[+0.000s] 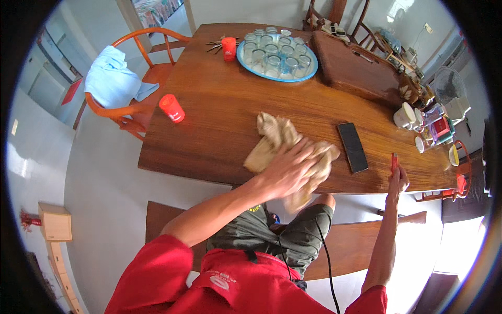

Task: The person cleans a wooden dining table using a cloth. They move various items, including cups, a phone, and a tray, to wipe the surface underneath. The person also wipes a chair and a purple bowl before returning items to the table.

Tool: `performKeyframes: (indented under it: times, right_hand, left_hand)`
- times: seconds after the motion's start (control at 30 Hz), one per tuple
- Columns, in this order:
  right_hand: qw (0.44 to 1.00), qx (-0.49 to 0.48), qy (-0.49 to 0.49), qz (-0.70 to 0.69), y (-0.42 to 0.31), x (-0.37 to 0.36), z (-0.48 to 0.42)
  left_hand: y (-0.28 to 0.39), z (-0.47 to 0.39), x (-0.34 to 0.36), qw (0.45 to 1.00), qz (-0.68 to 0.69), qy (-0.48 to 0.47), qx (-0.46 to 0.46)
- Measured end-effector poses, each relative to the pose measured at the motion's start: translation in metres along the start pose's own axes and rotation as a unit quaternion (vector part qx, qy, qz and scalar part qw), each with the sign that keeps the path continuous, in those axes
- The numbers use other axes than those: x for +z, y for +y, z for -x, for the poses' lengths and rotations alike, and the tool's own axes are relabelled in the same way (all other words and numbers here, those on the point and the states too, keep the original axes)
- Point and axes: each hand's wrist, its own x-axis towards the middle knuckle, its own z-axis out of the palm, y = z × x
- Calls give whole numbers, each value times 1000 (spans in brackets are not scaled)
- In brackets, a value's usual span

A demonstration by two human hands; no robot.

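Note:
Near the front edge of the wooden table [211,106], my left hand [288,170] presses on a crumpled tan cloth [262,151]; the hand is slightly blurred and its fingers lie over the folds. Part of the cloth hangs past the table's edge. My right hand [398,179] is at the edge farther right, closed around a small red object [394,163], whose kind I cannot tell. Between the two hands a black smartphone [353,147] lies flat on the tabletop.
A blue-rimmed tray [277,79] holds several glass jars. Red cups stand beside it [229,49] and near the left edge [171,108]. A brown board [353,66] lies at the back right, with mugs [404,115] and containers nearby. A chair [113,112] with a blue cloth stands left; a bench [345,251] is below.

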Motion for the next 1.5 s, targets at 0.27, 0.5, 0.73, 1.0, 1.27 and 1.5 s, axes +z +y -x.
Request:
performKeyframes:
  times: [0.27, 0.5, 0.73, 1.0, 1.27, 1.5]
  right_hand:
    - [934, -314, -156, 61, -201, 143, 122]
    - [869, -447, -156, 147, -226, 260, 118]
    - [875, -424, -189, 137, -230, 260, 151]
    - [792, -520, -320, -24, -363, 386, 274]
    - [795, -457, -396, -50, -398, 460, 318]
    - [904, -318, -272, 86, -313, 342, 131]
  left_hand:
    - [-14, 142, -96, 981, 5, -33, -190]
    - [-16, 151, -100, 979, -24, -22, -202]
    - [-47, 216, -138, 935, -74, 45, -343]
    - [-71, 237, -135, 926, -85, 79, -359]
    - [-82, 241, -135, 932, -88, 56, -348]
    - [-140, 230, -149, 925, -58, 48, -373]
